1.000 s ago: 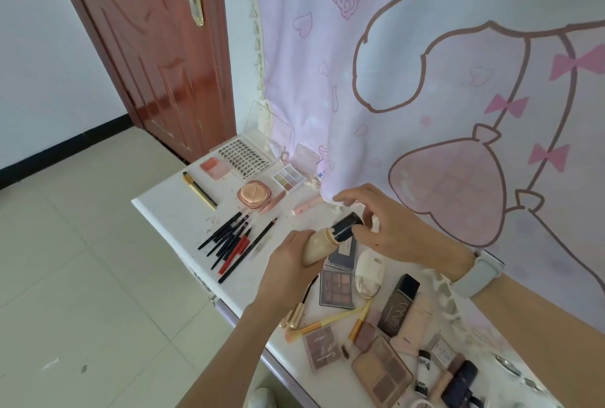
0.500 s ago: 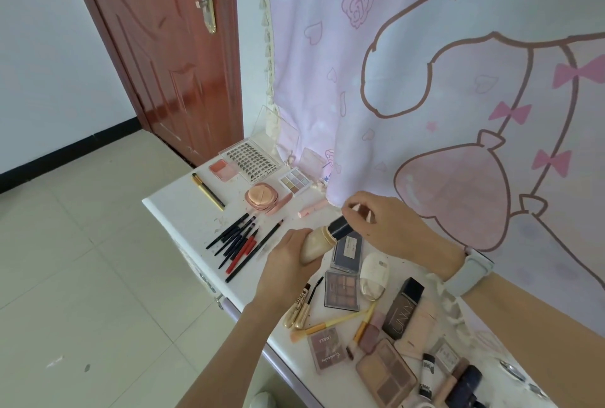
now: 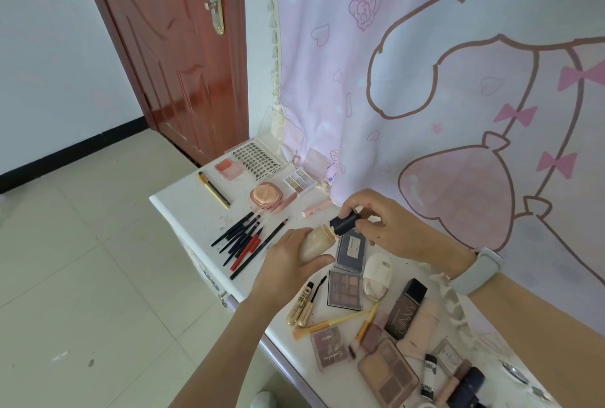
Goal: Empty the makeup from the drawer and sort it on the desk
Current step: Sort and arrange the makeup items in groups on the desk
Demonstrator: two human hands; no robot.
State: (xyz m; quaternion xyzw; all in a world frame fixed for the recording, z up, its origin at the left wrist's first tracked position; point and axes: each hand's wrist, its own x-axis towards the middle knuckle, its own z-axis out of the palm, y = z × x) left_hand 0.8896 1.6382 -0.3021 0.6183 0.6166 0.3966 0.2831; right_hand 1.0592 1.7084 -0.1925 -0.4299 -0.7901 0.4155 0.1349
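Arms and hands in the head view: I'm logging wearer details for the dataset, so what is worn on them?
Both forearms are bare, with no sleeves in view. The right wrist carries a pale grey-blue band with a smooth rounded strap, probably a fitness tracker. The left hand and right hand show no gloves or rings.

"UNNY" on black box point(image 3: 406, 311), "LAMEILA" on mauve palette point(image 3: 330, 348) (script below unreadable)
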